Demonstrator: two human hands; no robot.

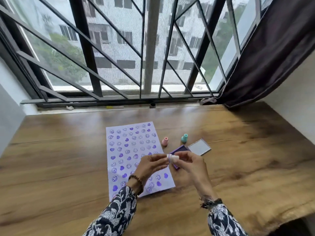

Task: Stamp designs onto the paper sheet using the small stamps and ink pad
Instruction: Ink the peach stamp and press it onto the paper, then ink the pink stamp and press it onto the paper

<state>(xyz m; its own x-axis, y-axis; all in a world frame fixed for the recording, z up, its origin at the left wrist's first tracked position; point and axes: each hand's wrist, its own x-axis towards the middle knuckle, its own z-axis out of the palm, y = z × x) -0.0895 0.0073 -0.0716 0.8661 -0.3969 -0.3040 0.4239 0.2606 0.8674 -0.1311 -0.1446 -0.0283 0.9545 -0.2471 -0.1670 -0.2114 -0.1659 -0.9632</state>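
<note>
A pale paper sheet lies on the wooden table, covered with rows of purple smiley faces and hearts. Both my hands meet just above its right edge around a small white stamp. My right hand grips the stamp's body, while my left hand touches its purple-rimmed end with its fingertips. Directly behind the stamp sits the purple ink pad, partly hidden by my fingers, with its open lid lying flat to the right. A pink stamp and a teal stamp stand upright beyond the pad.
The wooden table runs to a window sill with dark metal bars behind. A dark curtain hangs at the right. Small odds and ends lie on the sill.
</note>
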